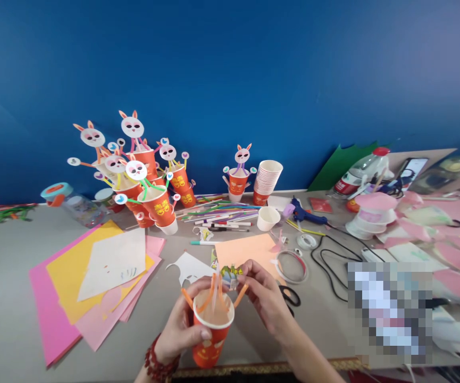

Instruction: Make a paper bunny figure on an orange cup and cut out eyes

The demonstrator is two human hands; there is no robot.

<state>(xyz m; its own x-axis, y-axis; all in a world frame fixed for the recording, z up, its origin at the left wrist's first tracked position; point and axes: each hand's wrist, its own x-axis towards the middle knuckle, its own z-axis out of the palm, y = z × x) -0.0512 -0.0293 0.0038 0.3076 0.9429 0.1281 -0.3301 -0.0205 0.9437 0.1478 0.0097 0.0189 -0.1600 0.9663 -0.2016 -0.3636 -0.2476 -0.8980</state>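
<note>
My left hand point(181, 322) is wrapped around a red paper cup point(209, 348) with a white rim and holds it upright above the table's front edge. Orange stems point(212, 292), like pipe cleaners, rise from inside the cup, and one bends out over each side. To the right of the cup is my right hand point(264, 295), thumb and fingertips pinched together near the tip of the right orange stem point(242, 294). What lies in that pinch is too small to make out. Just behind the stems is a small printed piece point(230, 276) with yellow-green lettering, partly covered.
Finished rabbit-faced cups point(160, 207) stand back left, another rabbit cup point(237, 186) beside stacked cups point(267, 181). Coloured paper sheets point(62, 276) lie left. Pens point(230, 218), a blue glue gun point(307, 213) with black cable, tape rolls point(307, 242) and black-handled scissors point(291, 298) lie rightward.
</note>
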